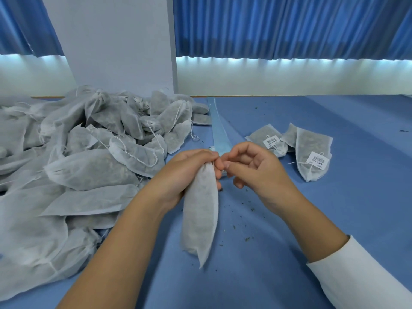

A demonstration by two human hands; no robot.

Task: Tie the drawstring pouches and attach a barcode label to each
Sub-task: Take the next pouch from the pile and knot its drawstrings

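Two bare hands, left hand [189, 172] and right hand [256, 172], fingers slender, nails short where seen. Left forearm [116, 241] uncovered along its whole visible length, down to the bottom of the view over the near edge of the table. Right forearm [312, 219] uncovered from the wrist to about midway, then covered by a white long sleeve [356, 270] over the near right corner of the table. Plain, smooth fabric, faintly grey in the shaded folds. Cuff edge slanted across the arm with a slightly raised rim, the sleeve looser and wider behind it.
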